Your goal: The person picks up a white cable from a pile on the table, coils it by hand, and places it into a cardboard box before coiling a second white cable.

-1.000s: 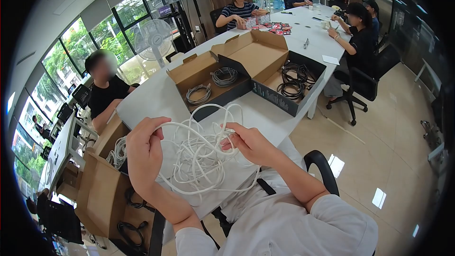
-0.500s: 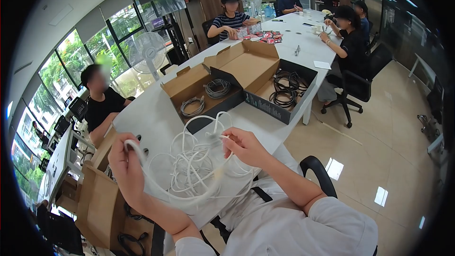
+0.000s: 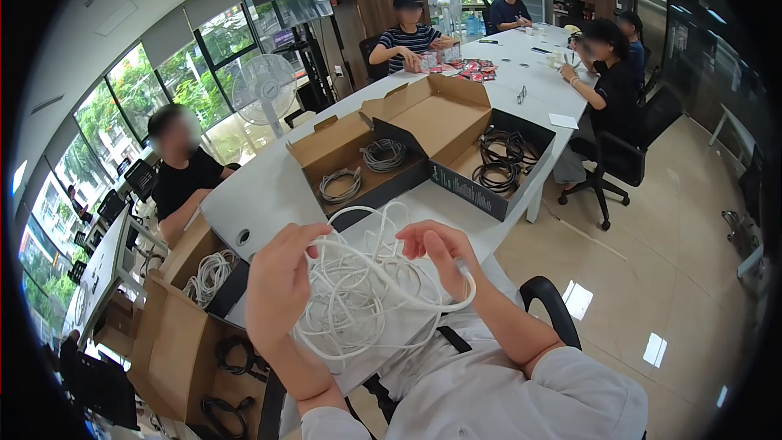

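Observation:
My left hand (image 3: 281,281) is closed on a white cable, its fingers pinching a strand at the upper left of a loose tangle. The white cable (image 3: 346,301) lies in many loops on the table's near end, with several loops raised between my hands. My right hand (image 3: 440,257) has its fingers curved and apart, at the right of the tangle. One strand of the cable runs from my left hand across and bends up beside the right palm; whether the right hand grips it is unclear.
Behind the tangle on the white table (image 3: 273,187), an open box (image 3: 371,187) holds grey cable coils and another box (image 3: 468,187) black ones. At lower left, a box (image 3: 175,277) holds white cable and a box (image 3: 191,375) black cables. Several people sit around the table.
My left hand has moved right, toward the middle, with the cable. My right hand has shifted right and its fingers have opened from a pinch. The white-cable box at left has come into view.

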A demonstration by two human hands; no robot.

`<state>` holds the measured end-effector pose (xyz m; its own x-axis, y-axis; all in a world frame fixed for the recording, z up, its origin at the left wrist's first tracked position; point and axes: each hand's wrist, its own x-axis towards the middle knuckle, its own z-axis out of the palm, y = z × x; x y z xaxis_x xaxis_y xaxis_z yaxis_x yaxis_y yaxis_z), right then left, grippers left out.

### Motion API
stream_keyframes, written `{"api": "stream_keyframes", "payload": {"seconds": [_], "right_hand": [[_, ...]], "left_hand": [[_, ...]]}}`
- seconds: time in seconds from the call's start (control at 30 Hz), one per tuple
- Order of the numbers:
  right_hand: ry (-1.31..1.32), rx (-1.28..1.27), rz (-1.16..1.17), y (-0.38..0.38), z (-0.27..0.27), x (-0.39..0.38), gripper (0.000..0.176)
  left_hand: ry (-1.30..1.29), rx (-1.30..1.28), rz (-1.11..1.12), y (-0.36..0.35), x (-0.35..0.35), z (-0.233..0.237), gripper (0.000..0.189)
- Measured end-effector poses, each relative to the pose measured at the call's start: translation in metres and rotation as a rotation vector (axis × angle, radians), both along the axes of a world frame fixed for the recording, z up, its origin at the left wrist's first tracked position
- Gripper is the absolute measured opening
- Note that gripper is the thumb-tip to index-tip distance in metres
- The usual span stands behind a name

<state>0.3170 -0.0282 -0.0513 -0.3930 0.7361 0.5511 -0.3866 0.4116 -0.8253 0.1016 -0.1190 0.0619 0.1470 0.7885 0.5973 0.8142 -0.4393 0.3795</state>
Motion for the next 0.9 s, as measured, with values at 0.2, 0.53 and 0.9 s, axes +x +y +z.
{"api": "stream_keyframes", "payload": {"seconds": [0.2,0.53,0.9], "right_hand": [[-0.021,-0.003,0.476,-0.010,0.017,0.015,0.069],[-0.045,-0.061,0.586,-0.021,0.018,0.015,0.073],[-0.207,-0.126,0.606,-0.015,0.017,0.020,0.032]], "left_hand": [[0.016,-0.039,-0.041,0.007,0.015,-0.007,0.042],[0.141,-0.066,-0.105,0.015,0.028,-0.016,0.037],[0.220,-0.071,-0.124,0.016,0.029,-0.020,0.033]]}}
